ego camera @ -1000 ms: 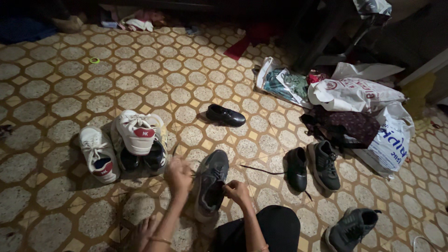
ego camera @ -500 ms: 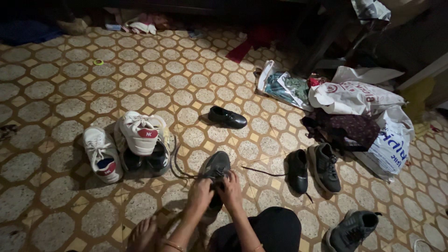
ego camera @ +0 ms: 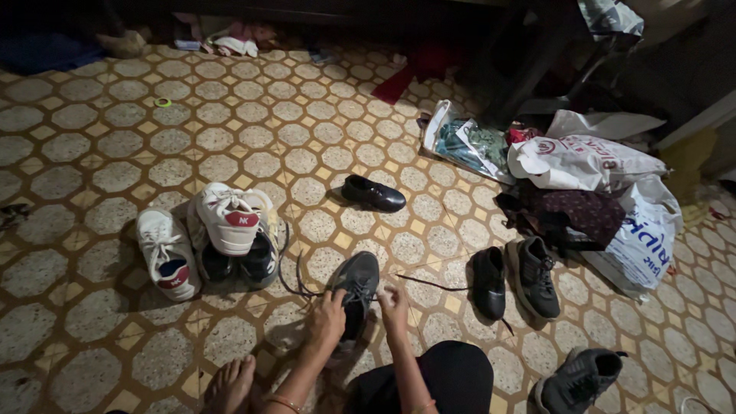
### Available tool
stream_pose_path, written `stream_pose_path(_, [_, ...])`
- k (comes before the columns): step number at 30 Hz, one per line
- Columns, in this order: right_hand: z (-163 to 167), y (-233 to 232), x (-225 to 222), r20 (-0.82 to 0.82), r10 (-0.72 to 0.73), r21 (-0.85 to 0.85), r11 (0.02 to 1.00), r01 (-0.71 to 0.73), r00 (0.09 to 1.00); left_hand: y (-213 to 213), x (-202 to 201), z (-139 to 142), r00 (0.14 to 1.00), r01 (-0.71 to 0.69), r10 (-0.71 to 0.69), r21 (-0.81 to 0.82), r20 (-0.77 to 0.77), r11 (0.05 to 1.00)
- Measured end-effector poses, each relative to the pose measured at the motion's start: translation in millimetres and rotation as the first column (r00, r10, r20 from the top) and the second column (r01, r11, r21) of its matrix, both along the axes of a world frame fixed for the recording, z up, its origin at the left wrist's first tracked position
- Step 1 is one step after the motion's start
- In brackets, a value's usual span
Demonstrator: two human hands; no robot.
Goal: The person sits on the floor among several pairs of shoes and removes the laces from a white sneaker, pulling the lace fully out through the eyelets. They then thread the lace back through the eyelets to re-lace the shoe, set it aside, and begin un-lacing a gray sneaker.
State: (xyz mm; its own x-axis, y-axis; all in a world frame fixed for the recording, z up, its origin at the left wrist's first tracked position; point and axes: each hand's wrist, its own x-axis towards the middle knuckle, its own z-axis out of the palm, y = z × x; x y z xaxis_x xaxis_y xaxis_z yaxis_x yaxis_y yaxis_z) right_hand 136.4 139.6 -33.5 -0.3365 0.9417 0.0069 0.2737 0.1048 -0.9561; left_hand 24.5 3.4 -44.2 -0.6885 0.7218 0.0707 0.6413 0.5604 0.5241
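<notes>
**Grey sneaker held on the tiled floor**

A grey sneaker (ego camera: 355,295) is seen on the tiled floor (ego camera: 100,146), close to the near edge. The left hand (ego camera: 328,320) is closed around the sneaker's left side, and the right hand (ego camera: 395,304) is pinched at its right side, near the laces. A loose dark lace (ego camera: 295,280) is curved just left of the sneaker. White sneakers (ego camera: 201,239) are piled further left, and a black shoe (ego camera: 373,193) is set apart beyond.
</notes>
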Motion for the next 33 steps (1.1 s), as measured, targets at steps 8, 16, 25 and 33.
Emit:
stream_pose_path(8, [21, -35, -11, 0.439, 0.175, 0.579, 0.694, -0.427, 0.881, -6, -1, 8, 0.998, 0.041, -0.040, -0.017, 0.046, 0.999])
stream_pose_path(16, [7, -15, -4, 0.401, 0.003, 0.700, 0.644, -0.308, 0.916, -2, 0, 0, 0.999, 0.007, -0.005, 0.032, -0.036, 0.999])
stream_pose_path(25, [0, 36, 32, 0.269, -0.303, 0.632, 0.772, 0.070, 0.914, 0, 3, 4, 0.996, 0.001, 0.005, -0.076, 0.089, 0.997])
stream_pose_path(33, [12, -35, -11, 0.424, 0.162, 0.628, 0.656, -0.419, 0.891, -2, 3, 0, 1.000, 0.005, -0.005, 0.003, -0.008, 1.000])
